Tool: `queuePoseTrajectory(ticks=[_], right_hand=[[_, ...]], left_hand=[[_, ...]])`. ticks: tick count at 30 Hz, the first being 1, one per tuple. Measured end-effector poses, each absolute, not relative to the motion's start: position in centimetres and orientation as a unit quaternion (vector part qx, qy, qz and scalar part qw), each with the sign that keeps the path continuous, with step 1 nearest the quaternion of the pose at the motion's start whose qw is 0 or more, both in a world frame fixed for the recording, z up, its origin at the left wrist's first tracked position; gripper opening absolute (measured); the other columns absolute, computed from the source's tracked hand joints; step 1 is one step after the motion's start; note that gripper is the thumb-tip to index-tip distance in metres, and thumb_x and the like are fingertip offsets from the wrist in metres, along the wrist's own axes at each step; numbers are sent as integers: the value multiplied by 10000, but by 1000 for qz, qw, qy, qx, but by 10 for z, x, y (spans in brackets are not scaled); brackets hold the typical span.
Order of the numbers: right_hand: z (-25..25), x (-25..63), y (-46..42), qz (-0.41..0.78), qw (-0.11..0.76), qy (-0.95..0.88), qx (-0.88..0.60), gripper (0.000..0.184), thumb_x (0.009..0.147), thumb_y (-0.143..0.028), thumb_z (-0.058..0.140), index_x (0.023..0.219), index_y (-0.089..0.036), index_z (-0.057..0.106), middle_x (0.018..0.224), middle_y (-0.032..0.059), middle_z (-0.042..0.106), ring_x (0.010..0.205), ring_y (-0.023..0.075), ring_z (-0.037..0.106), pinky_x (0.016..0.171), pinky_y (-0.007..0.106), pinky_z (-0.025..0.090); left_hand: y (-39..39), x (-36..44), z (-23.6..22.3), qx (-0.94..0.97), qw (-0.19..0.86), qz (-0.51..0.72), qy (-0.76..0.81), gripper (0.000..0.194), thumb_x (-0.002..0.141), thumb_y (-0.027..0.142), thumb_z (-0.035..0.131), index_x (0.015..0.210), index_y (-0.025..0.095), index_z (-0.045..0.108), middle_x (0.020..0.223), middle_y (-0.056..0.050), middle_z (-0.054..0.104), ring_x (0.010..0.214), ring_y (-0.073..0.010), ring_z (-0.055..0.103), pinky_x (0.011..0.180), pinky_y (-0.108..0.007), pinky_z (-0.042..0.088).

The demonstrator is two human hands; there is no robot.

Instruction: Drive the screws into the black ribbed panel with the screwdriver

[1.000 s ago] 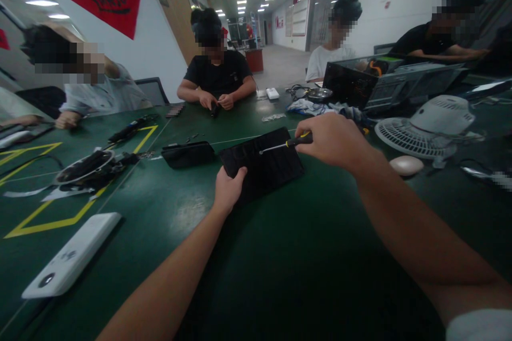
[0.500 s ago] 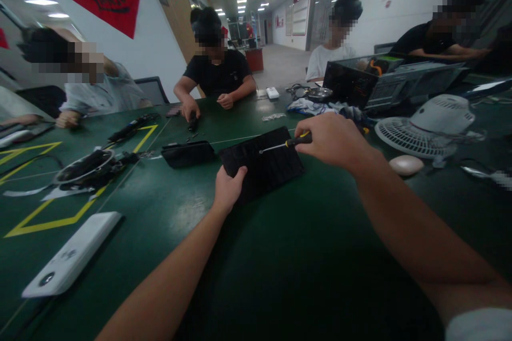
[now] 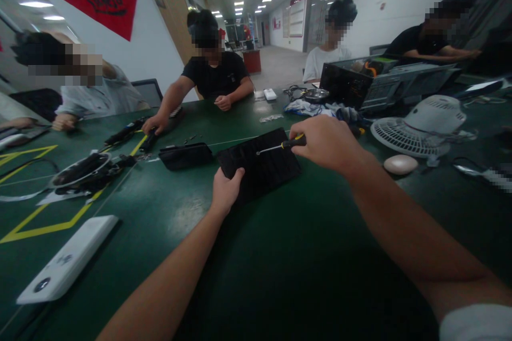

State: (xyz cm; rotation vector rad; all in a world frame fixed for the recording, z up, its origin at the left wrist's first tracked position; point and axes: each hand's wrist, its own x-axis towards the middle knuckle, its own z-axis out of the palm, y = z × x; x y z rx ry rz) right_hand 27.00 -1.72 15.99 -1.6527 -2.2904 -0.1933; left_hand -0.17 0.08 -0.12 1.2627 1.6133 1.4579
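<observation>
Head view: the screwdriver [image 3: 284, 144] is gripped in the right hand [image 3: 320, 141], its shaft aimed leftward across the black panel [image 3: 272, 173].
The handle is pinched between the right thumb and fingers; from there the long axis is carried left and slightly nearer the wearer, so that the tip is placed left of the right hand, over the panel's face and nearer to the left thumb; whether the panel is touched by it cannot be told. The panel's left edge is clasped by the left hand [image 3: 226, 189], thumb laid on top. The panel is held over the middle of the worktop [image 3: 304, 245], well short of its far edge, with the black case [image 3: 186, 156] lying to its left.
</observation>
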Motion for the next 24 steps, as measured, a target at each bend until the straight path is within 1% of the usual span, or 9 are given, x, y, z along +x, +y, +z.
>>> queuePoseTrajectory(ticks=[8, 14, 19, 24], right_hand=[[156, 265, -20, -98, 169, -808, -556, 232, 879, -244, 774, 1099, -256, 848, 1075, 97, 825, 1021, 326, 731, 759, 399, 458], [155, 263, -22, -101, 169, -813, -548, 239, 876, -202, 752, 1092, -255, 841, 1086, 88, 818, 1020, 321, 731, 741, 393, 443], [154, 267, -17, -96, 173, -813, -547, 262, 863, -194, 745, 1095, -262, 846, 1093, 89, 821, 1022, 319, 730, 759, 399, 457], [158, 269, -17, -85, 171, -805, -562, 271, 867, -242, 734, 1105, -277, 861, 1100, 98, 829, 1041, 338, 731, 771, 414, 473]], left_hand=[[0, 0, 2, 480, 310, 547, 612, 401, 799, 388, 817, 1130, 171, 749, 1123, -136, 805, 1041, -328, 764, 996, -500, 597], [-1, 1, 4, 490, 286, 543, 619, 379, 786, 408, 810, 1075, 171, 747, 1080, -129, 804, 1020, -325, 758, 1005, -495, 582], [-1, 1, 4, 488, 299, 541, 616, 394, 797, 408, 797, 1110, 175, 743, 1123, -135, 809, 1041, -329, 761, 994, -490, 587], [1, -1, -1, 489, 306, 544, 609, 418, 805, 423, 800, 1142, 180, 746, 1160, -141, 808, 1063, -334, 762, 1013, -503, 584]])
